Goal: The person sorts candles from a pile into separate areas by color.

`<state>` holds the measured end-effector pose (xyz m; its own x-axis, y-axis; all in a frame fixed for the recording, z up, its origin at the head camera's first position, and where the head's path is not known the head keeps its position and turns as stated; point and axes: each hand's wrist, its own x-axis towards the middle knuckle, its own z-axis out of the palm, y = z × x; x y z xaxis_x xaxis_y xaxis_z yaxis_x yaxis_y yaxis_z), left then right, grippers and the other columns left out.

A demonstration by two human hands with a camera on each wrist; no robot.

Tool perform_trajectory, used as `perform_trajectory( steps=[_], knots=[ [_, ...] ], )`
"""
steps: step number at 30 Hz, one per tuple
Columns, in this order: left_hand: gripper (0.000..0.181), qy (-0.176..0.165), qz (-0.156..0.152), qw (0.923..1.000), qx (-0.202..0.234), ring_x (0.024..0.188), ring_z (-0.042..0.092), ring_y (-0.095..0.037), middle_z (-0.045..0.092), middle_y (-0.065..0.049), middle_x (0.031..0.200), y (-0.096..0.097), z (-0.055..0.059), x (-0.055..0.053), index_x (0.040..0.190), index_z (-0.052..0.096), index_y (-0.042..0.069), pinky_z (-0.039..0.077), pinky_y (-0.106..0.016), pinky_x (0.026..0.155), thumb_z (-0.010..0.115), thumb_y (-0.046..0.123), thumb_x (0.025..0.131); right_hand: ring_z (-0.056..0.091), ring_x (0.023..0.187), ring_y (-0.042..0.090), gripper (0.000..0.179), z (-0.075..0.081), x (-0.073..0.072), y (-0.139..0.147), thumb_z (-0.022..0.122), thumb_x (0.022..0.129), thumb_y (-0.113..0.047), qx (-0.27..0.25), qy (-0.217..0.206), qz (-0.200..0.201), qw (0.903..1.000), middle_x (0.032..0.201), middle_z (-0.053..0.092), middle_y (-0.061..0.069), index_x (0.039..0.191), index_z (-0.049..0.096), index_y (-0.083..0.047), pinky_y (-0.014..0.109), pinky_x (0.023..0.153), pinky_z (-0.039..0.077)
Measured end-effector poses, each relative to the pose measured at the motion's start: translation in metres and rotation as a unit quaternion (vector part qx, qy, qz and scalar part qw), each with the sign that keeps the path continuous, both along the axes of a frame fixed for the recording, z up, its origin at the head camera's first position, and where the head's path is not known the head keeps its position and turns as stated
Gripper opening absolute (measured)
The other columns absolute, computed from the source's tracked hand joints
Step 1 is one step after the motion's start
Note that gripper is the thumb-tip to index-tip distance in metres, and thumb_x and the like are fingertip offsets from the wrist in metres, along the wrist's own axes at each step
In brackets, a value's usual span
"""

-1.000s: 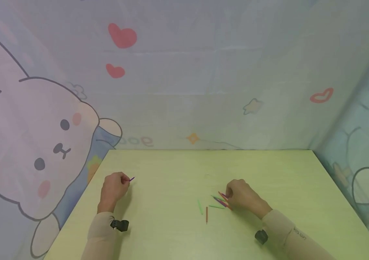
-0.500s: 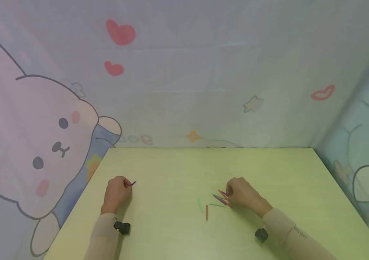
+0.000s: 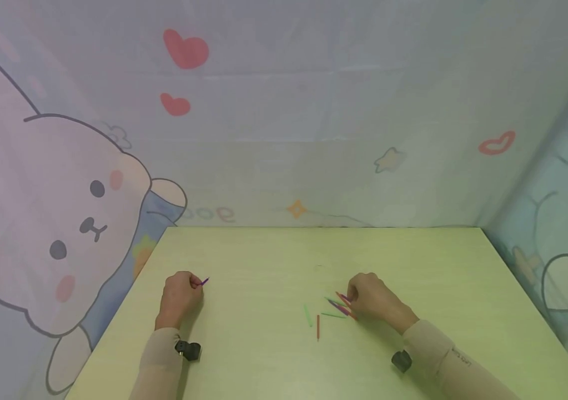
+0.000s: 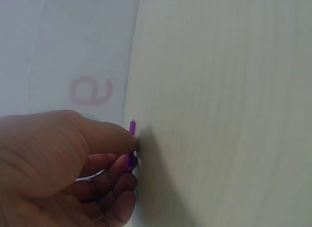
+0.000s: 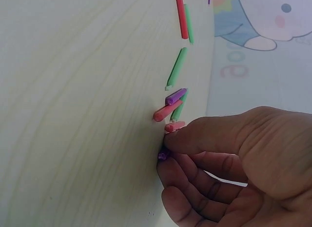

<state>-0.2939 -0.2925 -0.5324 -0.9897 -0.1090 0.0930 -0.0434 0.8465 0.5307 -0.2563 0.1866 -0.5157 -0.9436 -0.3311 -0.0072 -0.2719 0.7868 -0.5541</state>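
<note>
At the left of the table, my left hand [image 3: 180, 297] pinches a short purple stick [image 4: 131, 145] between thumb and fingers; one end juts out beyond the fingertips. On the right side, my right hand [image 3: 375, 300] is down at a small pile of coloured sticks. Its thumb and index finger pinch another purple stick [image 5: 164, 154], mostly hidden by the fingers. Beside the fingertips, a second purple stick [image 5: 176, 96] lies across red [image 5: 167, 111] and green [image 5: 179, 106] ones. The tip of one more red stick [image 5: 175, 126] shows close to the thumb.
Left of the pile lie a loose red stick [image 3: 318, 328] and two green sticks, one slanted [image 3: 308, 315] and one nearly level [image 3: 333, 315]. The pale yellow table [image 3: 259, 261] ends at a printed cloth backdrop [image 3: 284, 111]. Each wrist wears a small black camera.
My left hand has shifted slightly right and nearer to me, still pinching its purple stick. My right hand stays at the pile. The head view has tilted a little.
</note>
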Motion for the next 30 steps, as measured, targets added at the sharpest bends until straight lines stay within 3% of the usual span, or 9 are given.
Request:
perform_trajectory(
  steps=[11, 19, 24, 30],
  knots=[
    [0.008, -0.004, 0.007, 0.9999, 0.009, 0.082, 0.07, -0.028, 0.074, -0.011, 0.088, -0.001, -0.002, 0.0, 0.095, 0.077, 0.0, 0.06, -0.051, 0.078, 0.07, 0.002, 0.094, 0.061, 0.077, 0.018, 0.017, 0.002, -0.001, 0.001, 0.075, 0.081, 0.011, -0.002, -0.008, 0.002, 1.0, 0.09, 0.074, 0.004, 0.088, 0.076, -0.004, 0.036, 0.071, 0.059],
    [0.009, -0.009, 0.005, 0.9999, -0.001, 0.082, 0.071, -0.028, 0.075, -0.012, 0.09, -0.001, -0.003, 0.002, 0.097, 0.078, -0.001, 0.06, -0.051, 0.077, 0.07, 0.003, 0.094, 0.063, 0.076, 0.019, 0.015, -0.006, -0.005, 0.006, 0.076, 0.08, 0.009, -0.007, 0.002, 0.024, 0.9997, 0.086, 0.072, 0.003, 0.088, 0.077, -0.004, 0.036, 0.069, 0.059],
    [0.011, 0.011, 0.002, 0.9995, -0.029, 0.088, 0.073, -0.033, 0.077, -0.015, 0.096, 0.003, 0.001, 0.002, 0.102, 0.079, -0.002, 0.061, -0.055, 0.08, 0.073, 0.005, 0.095, 0.062, 0.077, 0.019, 0.018, 0.002, -0.002, 0.001, 0.076, 0.08, 0.011, 0.001, -0.02, 0.002, 0.9998, 0.088, 0.072, 0.002, 0.088, 0.076, -0.005, 0.037, 0.07, 0.058],
    [0.015, 0.062, -0.012, 0.9971, -0.041, 0.088, 0.074, -0.035, 0.078, -0.017, 0.101, 0.015, 0.014, -0.001, 0.107, 0.08, -0.002, 0.062, -0.053, 0.075, 0.078, 0.01, 0.099, 0.061, 0.078, 0.018, 0.018, 0.002, -0.002, -0.001, 0.076, 0.08, 0.011, 0.011, -0.017, -0.006, 0.9998, 0.089, 0.072, 0.001, 0.088, 0.076, -0.006, 0.035, 0.071, 0.057]
  ],
)
